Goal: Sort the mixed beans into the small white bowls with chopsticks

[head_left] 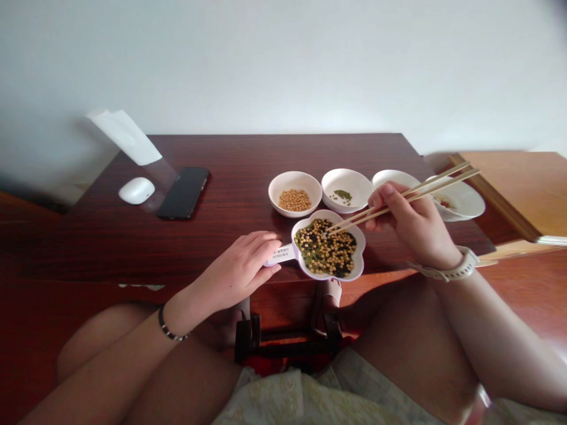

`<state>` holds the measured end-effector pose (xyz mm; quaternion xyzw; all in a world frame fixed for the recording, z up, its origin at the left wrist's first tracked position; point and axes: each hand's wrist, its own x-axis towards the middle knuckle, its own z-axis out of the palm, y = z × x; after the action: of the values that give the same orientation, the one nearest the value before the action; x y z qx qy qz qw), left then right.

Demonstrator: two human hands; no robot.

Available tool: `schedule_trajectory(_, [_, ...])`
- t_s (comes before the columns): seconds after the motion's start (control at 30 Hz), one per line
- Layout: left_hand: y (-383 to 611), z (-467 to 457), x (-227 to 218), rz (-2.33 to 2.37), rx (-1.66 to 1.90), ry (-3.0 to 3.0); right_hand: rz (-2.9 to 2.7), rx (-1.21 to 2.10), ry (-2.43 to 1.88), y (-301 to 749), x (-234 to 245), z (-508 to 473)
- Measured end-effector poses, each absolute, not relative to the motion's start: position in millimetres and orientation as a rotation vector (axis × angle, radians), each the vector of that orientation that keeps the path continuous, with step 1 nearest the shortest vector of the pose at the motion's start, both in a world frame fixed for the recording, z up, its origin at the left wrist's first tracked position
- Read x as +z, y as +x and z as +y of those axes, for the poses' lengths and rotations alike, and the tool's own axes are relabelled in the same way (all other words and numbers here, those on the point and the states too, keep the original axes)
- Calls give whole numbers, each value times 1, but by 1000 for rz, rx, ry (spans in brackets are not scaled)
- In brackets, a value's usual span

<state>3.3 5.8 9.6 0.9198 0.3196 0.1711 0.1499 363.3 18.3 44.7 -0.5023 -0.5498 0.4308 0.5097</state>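
My left hand (pixel 241 265) is closed on the handle of a white, flower-shaped bowl (pixel 360 260) with a lilac rim. Printed text shows on the handle. Yellow soybeans mixed with green and dark beans (pixel 325 251) fill this bowl near the table's front edge. A pair of wooden chopsticks (pixel 436 180) is held in my right hand (pixel 410 221), with the tips down among the beans. Behind stand a white bowl (pixel 274 199) of soybeans (pixel 295 200) and another white bowl (pixel 365 186) with a few green beans (pixel 342 196).
Two more white bowls stand right: one (pixel 394 176) partly behind my right hand, the other (pixel 473 203) with reddish-brown bits. A black phone (pixel 183 192), a white mouse (pixel 136 190) and a white packet (pixel 126 136) lie left on the dark table (pixel 234 159). A wooden cabinet (pixel 522 183) adjoins right.
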Motion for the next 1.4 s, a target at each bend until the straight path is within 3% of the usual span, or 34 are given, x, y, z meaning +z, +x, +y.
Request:
schedule_trajectory(0.17, [3, 6, 8, 917, 483, 2651, -1163, 913, -1155, 383, 49, 23])
schedule_trajectory(0.4, [1, 6, 6, 918, 484, 2668, -794, 466, -1020, 444, 52, 48])
schedule_trajectory(0.63, [-1, 7, 4, 910, 468, 2686, -635, 377, -1018, 468, 52, 49])
schedule_trajectory(0.83, [0, 7, 4, 917, 468, 2689, -658, 443, -1034, 456, 48, 46])
schedule_trajectory(1.23, [2, 6, 7, 916, 465, 2688, -1142, 1054, -1141, 387, 45, 25])
schedule_trajectory(1.4, [2, 6, 8, 915, 485, 2669, -1248, 1110, -1215, 364, 44, 19])
